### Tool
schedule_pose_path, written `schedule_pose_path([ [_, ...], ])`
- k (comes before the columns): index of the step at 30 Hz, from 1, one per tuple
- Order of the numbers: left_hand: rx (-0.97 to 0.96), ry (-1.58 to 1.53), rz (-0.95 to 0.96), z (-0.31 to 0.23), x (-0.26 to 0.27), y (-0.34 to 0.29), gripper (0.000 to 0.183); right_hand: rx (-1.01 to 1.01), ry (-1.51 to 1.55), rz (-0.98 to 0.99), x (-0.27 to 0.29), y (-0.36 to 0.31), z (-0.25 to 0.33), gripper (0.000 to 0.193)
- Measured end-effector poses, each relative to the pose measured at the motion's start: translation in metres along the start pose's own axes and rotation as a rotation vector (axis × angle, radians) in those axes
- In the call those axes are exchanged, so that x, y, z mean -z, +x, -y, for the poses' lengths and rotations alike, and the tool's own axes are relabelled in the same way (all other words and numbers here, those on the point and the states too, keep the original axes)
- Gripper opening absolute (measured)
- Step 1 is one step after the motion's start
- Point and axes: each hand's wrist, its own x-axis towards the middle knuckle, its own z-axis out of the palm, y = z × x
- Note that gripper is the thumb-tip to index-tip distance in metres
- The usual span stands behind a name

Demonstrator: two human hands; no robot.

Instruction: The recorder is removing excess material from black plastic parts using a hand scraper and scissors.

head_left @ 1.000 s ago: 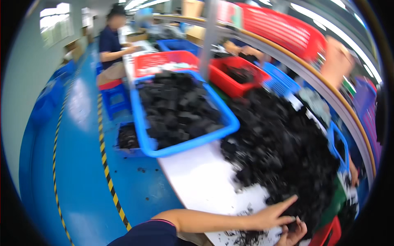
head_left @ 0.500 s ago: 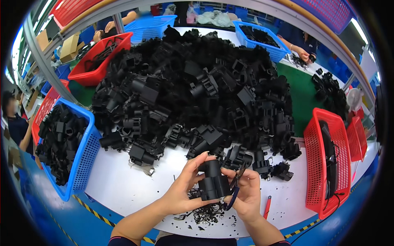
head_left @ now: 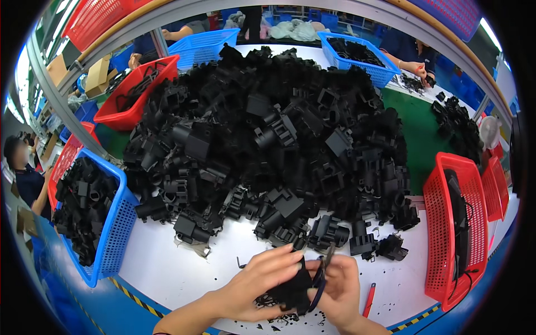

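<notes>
My left hand [head_left: 258, 283] is closed around a black molded plastic part [head_left: 295, 286], its fingers laid over the top and side; the part is blurred and partly covered. My right hand [head_left: 341, 290] grips scissors [head_left: 319, 283] with dark blue handles, the metal blades pointing up and away from me. Fingertips of the right hand sit right beside the part. Beneath both hands, thin black trimmings [head_left: 273, 304] lie scattered on the white tabletop [head_left: 167, 262]. Just beyond is a big heap of similar black plastic parts [head_left: 268, 128].
A blue basket [head_left: 111, 240] full of black parts stands at left, a red basket [head_left: 432, 234] with black pieces at right. A red-handled tool [head_left: 369, 300] lies beside my right forearm. Farther back are a red basket [head_left: 120, 114], blue baskets [head_left: 365, 70] and other people working.
The part has turned and dropped lower in view with both hands. My left fingers have moved across its top. The right hand keeps the scissors. The whole view has shifted slightly.
</notes>
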Motion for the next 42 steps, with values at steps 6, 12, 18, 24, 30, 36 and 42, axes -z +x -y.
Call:
schedule_pose_path([
  [6,0.066,-0.338,-0.413,0.014,0.008,-0.024,0.038,0.540,-0.369,0.187,0.007,-0.006,0.012,0.044],
  [12,0.078,-0.511,-0.123,0.011,-0.005,-0.005,0.080,0.539,-0.451,0.058,0.000,0.001,0.005,0.037],
  [18,0.177,-0.373,-0.129,0.006,-0.014,-0.005,0.063,0.533,-0.477,0.098,-0.005,-0.006,0.008,0.036],
  [24,0.149,-0.321,-0.388,0.009,-0.027,-0.009,0.041,0.320,-0.589,0.035,-0.005,-0.002,0.007,0.048],
  [30,0.271,-0.409,-0.425,0.011,-0.022,-0.013,0.052,0.086,-0.117,0.101,0.002,0.002,-0.012,0.045],
  [36,0.236,-0.218,-0.662,0.023,0.000,-0.023,0.055,-0.078,0.345,0.077,0.017,0.015,-0.022,0.041],
  [42,0.133,-0.431,-0.160,0.023,-0.008,-0.008,0.099,-0.110,0.329,0.012,0.010,0.019,-0.019,0.047],
])
